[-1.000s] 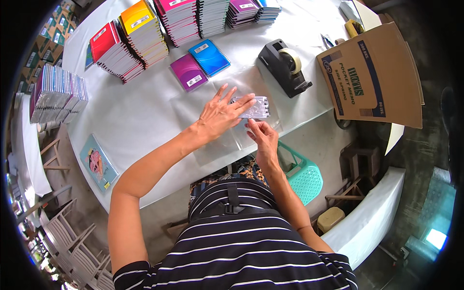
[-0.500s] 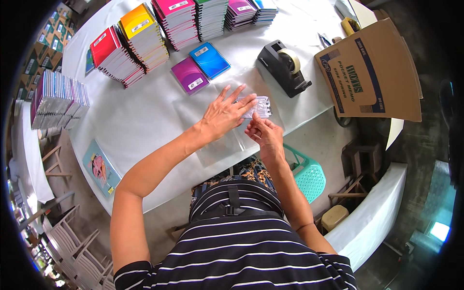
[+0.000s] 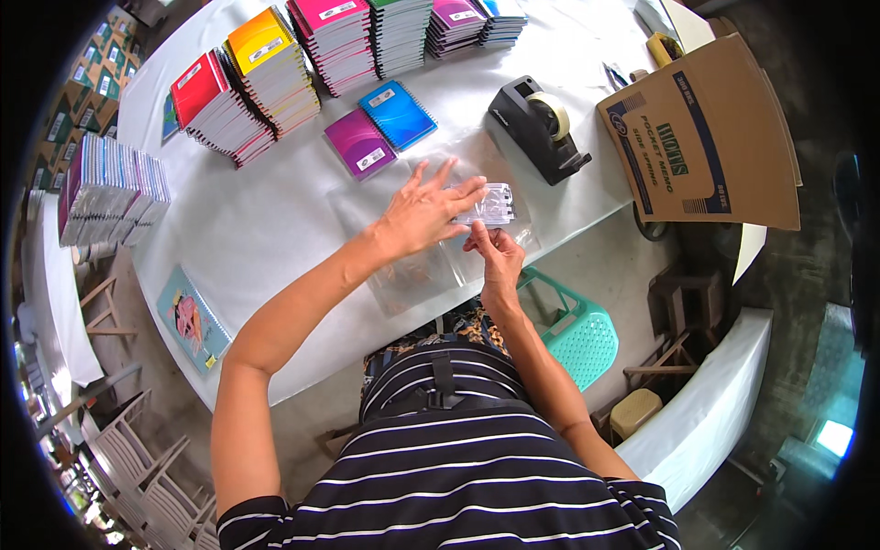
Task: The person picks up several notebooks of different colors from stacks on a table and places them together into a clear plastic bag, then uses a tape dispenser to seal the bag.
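Observation:
A small white packet in clear plastic point(image 3: 498, 203) lies on the table, with ridged edges like spiral binding; what is inside is hard to make out. My left hand point(image 3: 417, 218) rests flat with spread fingers, its fingertips over the packet's left part. Close to the packet's near edge, my right hand point(image 3: 500, 261) has its thumb and fingers pinched together; what they hold, if anything, is too small to tell. Loose clear plastic sheets point(image 3: 408, 280) lie beneath and around both hands. Just beyond are a purple notebook point(image 3: 360, 144) and a blue spiral notebook point(image 3: 400, 114).
A black tape dispenser point(image 3: 536, 128) stands right of the packet. Tall notebook stacks, including red point(image 3: 220, 105) and yellow point(image 3: 272, 73), line the far side. An open cardboard box point(image 3: 701, 137) is at right. A teal notebook point(image 3: 192, 321) lies left; a green plastic stool point(image 3: 582, 335) stands below the edge.
My right hand has drawn slightly toward me and left, its pinched fingertips now at the packet's near edge. The left hand has shifted slightly left, still spread over the packet.

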`<move>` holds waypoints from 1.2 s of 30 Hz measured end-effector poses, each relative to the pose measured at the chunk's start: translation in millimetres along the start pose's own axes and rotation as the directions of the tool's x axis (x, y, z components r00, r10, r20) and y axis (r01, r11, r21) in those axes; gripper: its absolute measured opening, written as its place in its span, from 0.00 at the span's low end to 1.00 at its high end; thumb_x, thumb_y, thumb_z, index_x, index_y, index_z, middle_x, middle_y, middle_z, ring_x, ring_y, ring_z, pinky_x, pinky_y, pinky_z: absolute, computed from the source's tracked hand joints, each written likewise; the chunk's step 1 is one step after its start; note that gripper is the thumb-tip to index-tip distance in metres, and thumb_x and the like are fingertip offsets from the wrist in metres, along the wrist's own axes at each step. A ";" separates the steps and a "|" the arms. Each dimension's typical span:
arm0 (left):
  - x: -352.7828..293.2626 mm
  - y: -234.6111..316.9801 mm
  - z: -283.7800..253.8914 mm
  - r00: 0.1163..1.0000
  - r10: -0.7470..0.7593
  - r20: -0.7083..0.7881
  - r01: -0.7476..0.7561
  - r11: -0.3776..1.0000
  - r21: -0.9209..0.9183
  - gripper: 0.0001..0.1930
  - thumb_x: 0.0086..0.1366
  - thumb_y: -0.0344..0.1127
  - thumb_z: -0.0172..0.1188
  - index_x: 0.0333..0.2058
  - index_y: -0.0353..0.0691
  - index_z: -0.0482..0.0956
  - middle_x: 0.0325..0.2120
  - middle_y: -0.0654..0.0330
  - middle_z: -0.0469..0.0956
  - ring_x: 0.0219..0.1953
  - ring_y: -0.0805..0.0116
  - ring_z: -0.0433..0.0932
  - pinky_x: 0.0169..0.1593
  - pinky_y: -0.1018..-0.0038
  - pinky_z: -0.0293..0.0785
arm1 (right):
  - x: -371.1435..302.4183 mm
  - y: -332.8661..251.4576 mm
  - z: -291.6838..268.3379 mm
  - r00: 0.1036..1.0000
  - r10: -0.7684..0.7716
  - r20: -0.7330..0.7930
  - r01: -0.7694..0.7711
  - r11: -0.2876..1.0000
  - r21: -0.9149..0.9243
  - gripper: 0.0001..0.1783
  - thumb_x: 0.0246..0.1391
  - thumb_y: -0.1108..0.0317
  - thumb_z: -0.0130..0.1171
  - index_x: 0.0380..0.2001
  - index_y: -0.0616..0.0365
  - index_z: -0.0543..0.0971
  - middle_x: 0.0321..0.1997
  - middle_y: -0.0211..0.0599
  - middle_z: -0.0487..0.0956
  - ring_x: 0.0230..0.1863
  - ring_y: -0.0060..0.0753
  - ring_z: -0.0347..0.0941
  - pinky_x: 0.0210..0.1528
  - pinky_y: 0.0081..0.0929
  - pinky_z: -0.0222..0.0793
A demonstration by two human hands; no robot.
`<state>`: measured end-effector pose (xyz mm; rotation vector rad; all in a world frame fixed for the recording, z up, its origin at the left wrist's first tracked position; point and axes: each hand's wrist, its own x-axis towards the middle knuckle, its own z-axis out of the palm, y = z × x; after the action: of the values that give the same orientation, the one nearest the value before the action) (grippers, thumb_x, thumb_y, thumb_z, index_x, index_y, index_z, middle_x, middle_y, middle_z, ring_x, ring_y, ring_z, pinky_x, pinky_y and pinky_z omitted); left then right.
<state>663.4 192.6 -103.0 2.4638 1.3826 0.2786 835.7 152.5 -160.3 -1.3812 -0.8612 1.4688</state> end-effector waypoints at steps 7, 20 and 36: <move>42.8 -31.5 28.6 0.993 -0.030 0.115 0.084 0.861 -0.501 0.39 0.60 0.58 0.57 0.65 0.47 0.60 0.68 0.47 0.49 0.69 0.41 0.49 0.68 0.51 0.50 | 3.4 -6.7 1.4 0.995 -0.052 0.089 0.071 0.971 -0.228 0.17 0.57 0.56 0.62 0.29 0.62 0.80 0.18 0.30 0.76 0.23 0.18 0.70 0.28 0.22 0.63; 28.5 -7.7 31.6 0.986 -0.124 -0.108 0.085 0.948 -0.307 0.53 0.46 0.38 0.67 0.69 0.45 0.45 0.68 0.49 0.50 0.68 0.46 0.52 0.65 0.60 0.63 | 10.2 -30.0 -41.9 0.813 -0.582 0.029 0.421 0.553 -0.719 0.10 0.57 0.64 0.57 0.38 0.57 0.80 0.41 0.45 0.80 0.43 0.47 0.77 0.45 0.43 0.69; 28.6 -1.5 28.6 0.989 -0.146 -0.026 0.131 0.941 -0.312 0.55 0.46 0.39 0.65 0.69 0.42 0.39 0.68 0.47 0.47 0.70 0.50 0.46 0.69 0.59 0.56 | 211.8 -110.4 -143.0 0.877 -0.425 0.225 0.395 0.372 -0.840 0.15 0.55 0.55 0.62 0.35 0.57 0.83 0.45 0.36 0.79 0.49 0.34 0.73 0.51 0.37 0.67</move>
<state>685.9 213.0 -129.7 2.1075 1.4037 0.4863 1003.4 374.5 -149.9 -1.6776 -1.9635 0.5354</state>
